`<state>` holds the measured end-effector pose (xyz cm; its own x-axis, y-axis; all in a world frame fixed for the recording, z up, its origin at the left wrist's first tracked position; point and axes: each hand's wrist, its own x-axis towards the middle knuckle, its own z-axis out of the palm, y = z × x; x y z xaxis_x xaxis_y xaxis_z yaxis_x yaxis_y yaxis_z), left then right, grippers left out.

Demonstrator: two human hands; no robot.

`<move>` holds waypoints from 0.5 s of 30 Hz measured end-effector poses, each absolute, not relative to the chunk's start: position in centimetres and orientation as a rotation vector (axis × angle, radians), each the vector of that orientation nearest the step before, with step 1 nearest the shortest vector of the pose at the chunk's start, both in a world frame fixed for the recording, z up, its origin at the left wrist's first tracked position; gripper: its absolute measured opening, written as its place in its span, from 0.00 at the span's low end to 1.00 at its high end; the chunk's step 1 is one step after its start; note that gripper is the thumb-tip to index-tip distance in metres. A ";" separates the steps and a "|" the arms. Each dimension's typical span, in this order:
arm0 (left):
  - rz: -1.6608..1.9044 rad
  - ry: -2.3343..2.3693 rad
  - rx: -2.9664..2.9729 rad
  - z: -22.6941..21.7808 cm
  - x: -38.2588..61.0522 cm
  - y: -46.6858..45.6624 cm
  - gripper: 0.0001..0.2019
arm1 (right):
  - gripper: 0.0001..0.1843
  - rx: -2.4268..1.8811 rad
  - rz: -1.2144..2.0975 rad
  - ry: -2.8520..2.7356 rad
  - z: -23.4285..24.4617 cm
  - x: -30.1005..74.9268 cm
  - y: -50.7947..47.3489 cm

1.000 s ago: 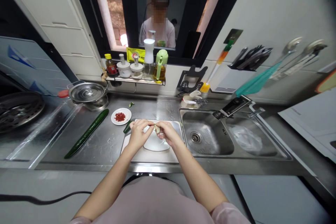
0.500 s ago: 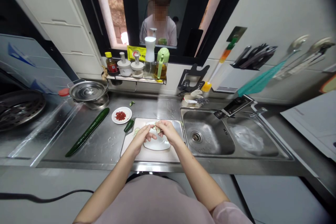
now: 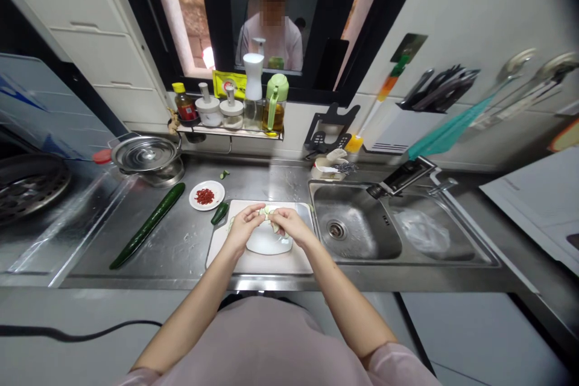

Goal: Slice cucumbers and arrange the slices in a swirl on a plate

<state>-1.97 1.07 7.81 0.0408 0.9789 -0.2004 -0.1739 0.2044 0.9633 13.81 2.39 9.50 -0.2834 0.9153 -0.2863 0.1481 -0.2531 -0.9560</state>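
Compared with 0.5 s ago, the thumb of the bare left hand [image 3: 244, 227] has come up toward its own fingers, and these now stand just beside the fingertips of the bare right hand [image 3: 291, 224]. Right hand is closed upon thin, pale green-white pieces [image 3: 275, 227]; how many, I cannot tell. Left hand is curled, thumb near to fingers, but whether it grips something is too small to see.

Those pieces are between the 2 hands — nearer to the right — and they appear to be above the glossy white oblong plate [image 3: 270, 246], which extends from under the fingertips toward the person's body. Their long axis cannot be told at this size. Under the plate is the pale rectangular cutting board [image 3: 266, 265], lying on the grey stainless-steel tabletop [image 3: 181, 250].

At the far left corner of the board is the short dark-green cucumber piece [image 3: 219, 213]. Well apart to the left lies the long dark-green cucumber [image 3: 148, 228], slanting from near left to far right — left hand is the nearer to it.
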 end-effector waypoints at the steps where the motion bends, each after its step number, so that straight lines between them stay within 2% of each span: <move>1: 1.125 1.152 0.960 7.7 -1.9 1.1 0.25 | 0.14 -1.349 1.610 -1.371 9.4 13.9 2.4; 10: 1.127 1.151 0.926 5.8 -0.9 1.1 0.17 | 0.21 -1.458 1.706 -1.362 8.4 16.1 3.3; 15: 1.089 1.207 0.938 3.1 0.0 1.8 0.14 | 0.12 -1.508 1.692 -1.388 6.5 17.9 4.1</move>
<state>0.01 1.83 3.12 0.0235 0.9715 -0.2358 -0.1355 0.2368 0.9621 17.93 4.11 6.51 -0.2783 0.8547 -0.4383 0.2626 -0.3712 -0.8906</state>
